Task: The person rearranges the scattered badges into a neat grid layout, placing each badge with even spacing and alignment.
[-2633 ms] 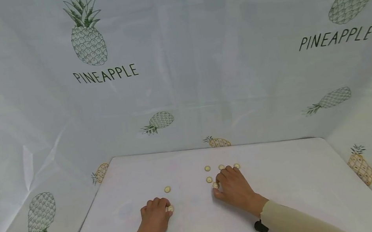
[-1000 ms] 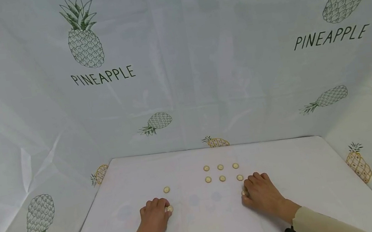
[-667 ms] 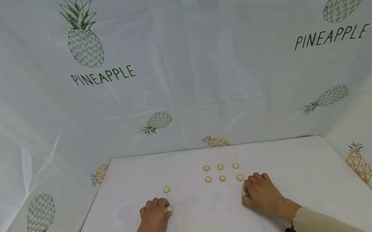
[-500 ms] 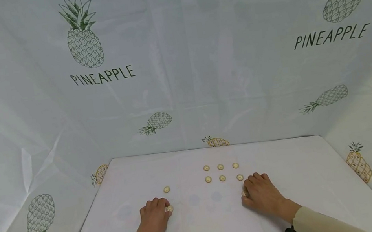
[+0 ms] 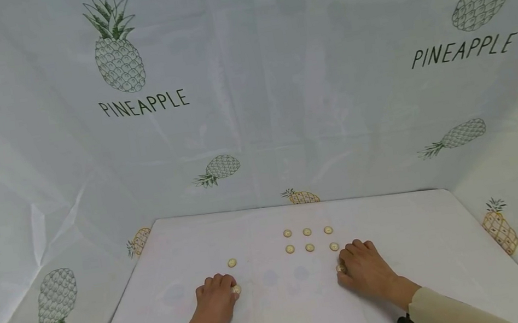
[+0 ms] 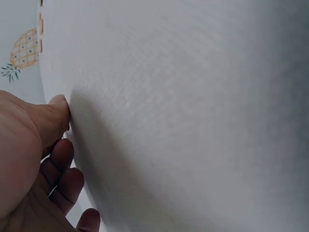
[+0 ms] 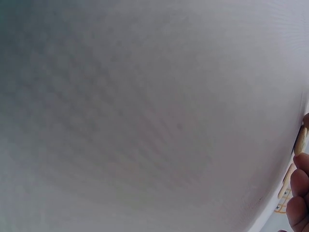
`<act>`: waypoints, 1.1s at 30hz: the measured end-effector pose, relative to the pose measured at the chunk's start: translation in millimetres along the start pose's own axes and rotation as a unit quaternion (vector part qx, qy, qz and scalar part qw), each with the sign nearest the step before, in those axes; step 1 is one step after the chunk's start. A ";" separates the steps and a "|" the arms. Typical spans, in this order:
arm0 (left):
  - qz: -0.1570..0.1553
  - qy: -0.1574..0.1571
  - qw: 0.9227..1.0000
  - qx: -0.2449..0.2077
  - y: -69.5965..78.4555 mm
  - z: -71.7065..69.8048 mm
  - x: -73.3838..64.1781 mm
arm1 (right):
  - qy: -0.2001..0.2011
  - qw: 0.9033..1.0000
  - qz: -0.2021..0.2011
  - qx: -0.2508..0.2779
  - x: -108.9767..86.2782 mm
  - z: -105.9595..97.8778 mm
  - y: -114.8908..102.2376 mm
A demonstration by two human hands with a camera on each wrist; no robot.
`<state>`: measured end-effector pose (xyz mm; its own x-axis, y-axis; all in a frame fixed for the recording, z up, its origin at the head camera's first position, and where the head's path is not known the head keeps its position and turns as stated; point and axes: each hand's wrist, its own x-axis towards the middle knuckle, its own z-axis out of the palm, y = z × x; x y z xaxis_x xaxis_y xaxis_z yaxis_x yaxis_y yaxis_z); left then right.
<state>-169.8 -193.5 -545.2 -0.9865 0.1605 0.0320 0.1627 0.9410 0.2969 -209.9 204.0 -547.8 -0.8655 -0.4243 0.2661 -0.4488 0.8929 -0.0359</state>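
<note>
In the head view my left hand (image 5: 216,304) rests on the white table, thumb and forefinger pinching a small round cream disc (image 5: 237,290) with a raised rim. Just beyond it lies another cream disc (image 5: 232,263). Over on the right, my right hand (image 5: 366,270) pinches a similar disc (image 5: 341,268), partly covered by its fingers. The nearest loose disc (image 5: 334,246) lies just past those fingertips. In the right wrist view, fingers (image 7: 300,181) show at the edge beside a pale disc (image 7: 300,140). The left wrist view shows my thumb (image 6: 57,113) low against the tabletop; its disc is hidden there.
Several more cream discs, among them a back-row disc (image 5: 307,232) and a front-row disc (image 5: 310,247), form two short rows near the middle. White pineapple-print cloth (image 5: 250,102) hangs behind and beside the white table (image 5: 291,322).
Since the oldest frame, my right hand has moved right and nearer, leaving two full rows of discs visible, and now holds a disc there. Over the last second both hands stay put.
</note>
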 end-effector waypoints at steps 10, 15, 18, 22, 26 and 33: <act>-0.002 0.001 1.000 0.014 0.3 -0.9 0.3 | 0.012 1.000 -0.002 0.000 0.0 0.4 -0.9; -0.006 -0.002 1.000 0.011 -1.0 -1.2 1.6 | 0.005 1.000 0.000 0.000 0.1 2.4 0.4; -0.004 -0.003 1.000 0.006 -1.9 -0.5 2.0 | 0.004 1.000 0.002 0.002 0.4 2.8 0.6; 0.000 0.001 1.000 0.003 -2.9 -0.3 2.1 | 0.003 1.000 0.008 0.009 1.6 1.5 -0.5; 0.001 0.004 1.000 0.003 -2.0 -1.6 1.5 | 0.010 1.000 0.005 0.011 1.7 2.0 -0.1; -0.001 0.006 1.000 -0.003 -3.5 0.5 1.4 | 0.051 0.998 -0.026 0.003 -2.1 6.4 3.3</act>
<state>-171.8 -196.4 -546.6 -0.9871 0.1539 0.0433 0.1598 0.9396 0.3027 -210.9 206.8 -554.6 -0.8139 -0.4531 0.3636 -0.4948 0.8686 -0.0251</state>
